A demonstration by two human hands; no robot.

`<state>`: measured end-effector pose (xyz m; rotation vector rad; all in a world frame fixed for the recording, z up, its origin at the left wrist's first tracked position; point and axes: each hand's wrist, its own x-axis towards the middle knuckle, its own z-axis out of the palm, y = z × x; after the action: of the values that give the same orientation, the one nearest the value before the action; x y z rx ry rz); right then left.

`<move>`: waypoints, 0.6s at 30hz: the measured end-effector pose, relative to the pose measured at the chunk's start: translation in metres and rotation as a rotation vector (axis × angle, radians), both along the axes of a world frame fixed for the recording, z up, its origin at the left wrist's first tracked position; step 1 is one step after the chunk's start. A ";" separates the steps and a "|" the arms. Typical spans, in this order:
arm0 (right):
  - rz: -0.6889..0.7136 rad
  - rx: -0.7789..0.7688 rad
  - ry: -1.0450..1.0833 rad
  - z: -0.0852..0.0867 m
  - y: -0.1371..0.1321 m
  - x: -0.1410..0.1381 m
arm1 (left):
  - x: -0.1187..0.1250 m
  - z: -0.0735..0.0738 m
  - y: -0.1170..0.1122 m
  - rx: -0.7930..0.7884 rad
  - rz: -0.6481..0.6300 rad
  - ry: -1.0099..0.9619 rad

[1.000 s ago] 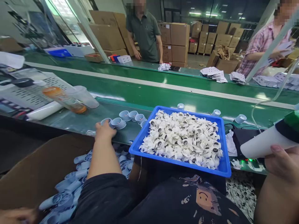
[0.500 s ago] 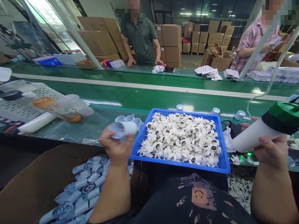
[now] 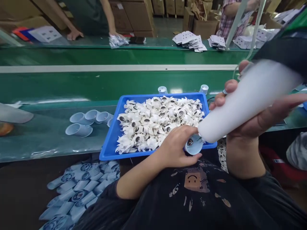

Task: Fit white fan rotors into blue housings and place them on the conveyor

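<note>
My left hand (image 3: 176,148) is wrapped round a light blue plastic cup (image 3: 196,148), its open mouth facing up with a small motor-like part inside. Palm up, my right hand (image 3: 254,127) grips a white cylinder (image 3: 247,95) with a black collar and a green top that runs out of view at upper right. The cylinder's rounded lower end overlaps the cup's rim; whether they touch I cannot tell. Behind the left hand is a blue tray (image 3: 109,142) heaped with small white fan wheels (image 3: 153,118).
Several blue cups (image 3: 79,129) stand or lie left of the tray, and two more cups (image 3: 162,90) sit behind it. A pile of blue cups (image 3: 81,195) fills the lower left. Across the green bench (image 3: 134,81), a person's hand (image 3: 74,34) rests near paper stacks (image 3: 189,41).
My left hand has carried its cup rightward, in front of the tray. The white cylinder in my right hand has come closer, its lower end now at the cup. My view has tilted down.
</note>
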<state>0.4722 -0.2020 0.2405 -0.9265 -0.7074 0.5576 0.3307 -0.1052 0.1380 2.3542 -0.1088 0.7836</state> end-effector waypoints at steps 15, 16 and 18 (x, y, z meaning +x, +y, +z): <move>0.034 -0.019 -0.098 -0.009 0.002 -0.004 | 0.011 0.001 -0.013 -0.075 0.123 0.056; 0.027 -0.029 -0.112 -0.008 0.002 -0.005 | 0.011 0.000 -0.013 -0.076 0.123 0.054; 0.002 -0.016 -0.091 -0.009 0.003 -0.005 | 0.011 0.000 -0.012 -0.088 0.117 0.059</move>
<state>0.4671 -0.1989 0.2313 -0.9714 -0.7871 0.5261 0.3415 -0.1176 0.1380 2.3143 0.0877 0.7573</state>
